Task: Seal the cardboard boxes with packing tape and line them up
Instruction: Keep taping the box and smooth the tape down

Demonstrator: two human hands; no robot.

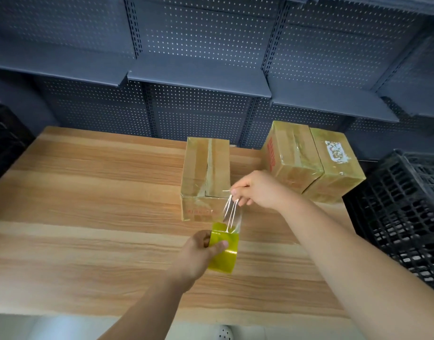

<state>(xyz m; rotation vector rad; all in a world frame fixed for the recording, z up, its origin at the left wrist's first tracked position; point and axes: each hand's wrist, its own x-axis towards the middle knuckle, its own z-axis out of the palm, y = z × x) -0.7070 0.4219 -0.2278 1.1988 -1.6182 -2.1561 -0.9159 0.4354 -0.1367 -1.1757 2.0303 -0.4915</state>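
Cardboard box [206, 173] shut, left hand [198, 253] gripping yellow tape roll [224, 251], right hand [257, 190] pinching its strip [232, 214]

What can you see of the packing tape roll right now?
The packing tape roll is yellowish-green, glossy and translucent, held over the wooden table just in front of the nearest cardboard box. The left hand grips it from the left. A clear strip is pulled off its top, creased lengthwise, and runs up to the right hand, which pinches its free end.
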